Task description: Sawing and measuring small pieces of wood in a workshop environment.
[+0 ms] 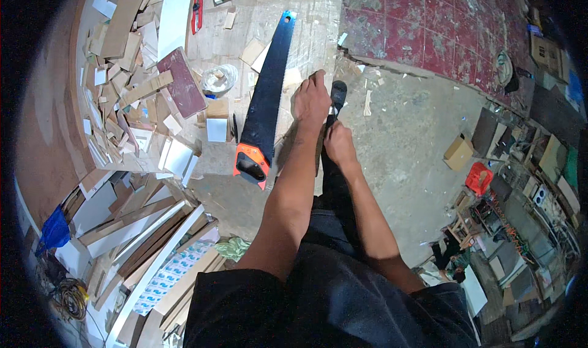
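Observation:
My left hand [311, 100] rests at the edge of the pale work board [306, 29], fingers bent together over something I cannot make out. Just below and right of it, my right hand [339, 141] is closed around something small, partly silvery, mostly hidden, beside my dark shoe [339, 92]. Left of both hands lies a hand saw [266, 81] with a black blade and orange handle. Near the saw are a clear plastic tub [219, 78], a black pen-like item [234, 126] and small wood pieces [218, 129]. A red-handled cutter [197, 9] lies farther back.
Wood offcuts [119, 97] and leaning boards [122, 231] crowd the left. Red tiled flooring [422, 17] with a broken edge borders grey concrete [404, 146]. Along the right are a cardboard box [458, 152], a red item [478, 177], assorted clutter and another person [452, 265].

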A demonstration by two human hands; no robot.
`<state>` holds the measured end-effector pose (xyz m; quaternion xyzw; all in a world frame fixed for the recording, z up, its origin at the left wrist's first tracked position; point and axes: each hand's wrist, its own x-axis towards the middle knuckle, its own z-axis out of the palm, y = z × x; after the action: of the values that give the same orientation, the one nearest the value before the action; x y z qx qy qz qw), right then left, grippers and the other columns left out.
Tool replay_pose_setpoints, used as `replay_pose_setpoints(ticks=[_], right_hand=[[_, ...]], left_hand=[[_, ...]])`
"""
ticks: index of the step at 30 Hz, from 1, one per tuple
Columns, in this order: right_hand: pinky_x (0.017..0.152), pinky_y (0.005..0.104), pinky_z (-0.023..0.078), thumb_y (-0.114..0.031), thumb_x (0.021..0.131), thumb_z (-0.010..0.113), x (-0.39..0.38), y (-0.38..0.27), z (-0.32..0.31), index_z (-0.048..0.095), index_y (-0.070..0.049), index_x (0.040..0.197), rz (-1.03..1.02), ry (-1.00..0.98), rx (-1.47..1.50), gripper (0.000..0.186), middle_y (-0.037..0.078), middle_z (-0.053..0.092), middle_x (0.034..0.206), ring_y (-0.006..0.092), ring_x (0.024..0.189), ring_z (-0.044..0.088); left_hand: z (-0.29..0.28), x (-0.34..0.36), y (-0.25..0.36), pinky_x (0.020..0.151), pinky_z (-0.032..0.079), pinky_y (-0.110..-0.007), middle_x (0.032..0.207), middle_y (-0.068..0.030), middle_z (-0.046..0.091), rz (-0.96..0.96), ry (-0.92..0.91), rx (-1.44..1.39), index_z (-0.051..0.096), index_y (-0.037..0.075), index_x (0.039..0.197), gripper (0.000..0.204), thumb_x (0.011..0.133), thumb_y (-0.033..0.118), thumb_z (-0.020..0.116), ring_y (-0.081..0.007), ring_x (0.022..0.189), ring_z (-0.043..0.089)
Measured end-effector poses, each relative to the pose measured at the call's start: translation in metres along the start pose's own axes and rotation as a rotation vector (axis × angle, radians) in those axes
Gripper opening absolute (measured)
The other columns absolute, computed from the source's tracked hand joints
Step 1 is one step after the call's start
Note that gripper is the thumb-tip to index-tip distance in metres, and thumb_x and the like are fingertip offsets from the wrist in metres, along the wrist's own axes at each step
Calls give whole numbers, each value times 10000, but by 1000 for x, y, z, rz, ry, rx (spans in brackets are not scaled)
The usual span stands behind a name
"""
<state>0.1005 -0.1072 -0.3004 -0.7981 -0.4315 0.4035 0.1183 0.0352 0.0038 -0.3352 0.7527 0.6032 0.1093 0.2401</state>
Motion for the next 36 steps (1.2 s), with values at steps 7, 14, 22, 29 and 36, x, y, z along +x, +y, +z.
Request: replay_pose_setpoints(ticks=[7, 14, 22, 29, 36], right_hand=[[736, 561, 510, -109, 898, 510, -6, 2, 2, 576, 115, 919, 5, -18, 21, 235, 384, 613, 840, 522, 863, 626], [736, 561, 513, -103, 898, 522, -6, -6, 4, 564, 108, 907, 28, -76, 31, 215, 371, 619, 841, 523, 843, 627], [687, 543, 499, -55, 894, 528, -26, -5, 3, 561, 86, 852, 39, 7, 40, 151, 353, 593, 790, 524, 808, 604], [666, 555, 492, -60, 903, 527, -14, -12, 13, 545, 90, 822, -27, 62, 121, 170, 360, 592, 757, 530, 793, 604], [748, 553, 487, -69, 900, 530, -4, -4, -2, 585, 89, 826, -42, 15, 74, 183, 354, 606, 833, 525, 862, 600]], left_hand=[[1, -4, -2, 805, 522, -432, 988, -152, 672, -8, 3, 30, 512, 100, 1222, 337, 885, 109, 525, -323, 942, 637], [1, -5, -8, 760, 523, -470, 924, -145, 671, -13, 24, 62, 537, 113, 1198, 317, 882, 94, 519, -337, 881, 643], [2, -6, -3, 762, 521, -451, 951, -131, 671, 13, 55, 39, 518, 111, 1194, 323, 874, 81, 540, -322, 891, 634], [5, -2, -3, 765, 525, -449, 948, -142, 670, 2, 60, 23, 519, 122, 1203, 318, 886, 95, 531, -329, 906, 640], [2, -1, -1, 745, 527, -465, 945, -148, 671, 8, 61, 12, 506, 120, 1231, 337, 895, 104, 525, -341, 893, 642]])
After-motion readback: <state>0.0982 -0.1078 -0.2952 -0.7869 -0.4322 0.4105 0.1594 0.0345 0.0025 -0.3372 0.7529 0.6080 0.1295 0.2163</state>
